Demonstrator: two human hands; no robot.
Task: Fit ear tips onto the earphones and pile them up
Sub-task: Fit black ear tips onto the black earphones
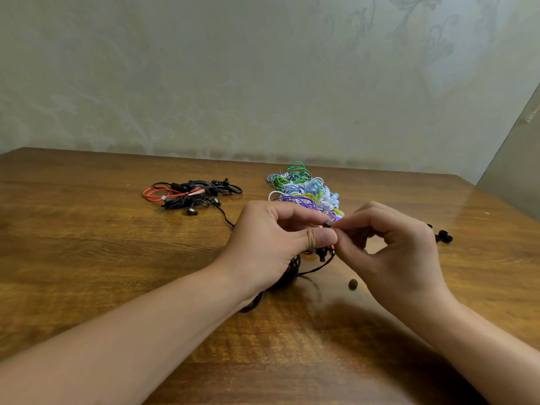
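- Head view: my left hand [271, 244] is curled round a black earphone cable [317, 266], pinching an earbud [326, 224] at its fingertips; the rest of the coil hangs under my palm onto the desk [117, 258].
- My right hand [391, 244] pinches something small against that earbud, thumb and forefinger closed; I cannot tell if it is an ear tip, it is too small.
- A loose dark ear tip [353, 284] lies on the desk just below my right hand; more black tips [443, 237] sit beyond my right wrist.
- A black-and-red pile [191, 194] lies far left; a coloured pile [304, 190] sits just behind my hands.
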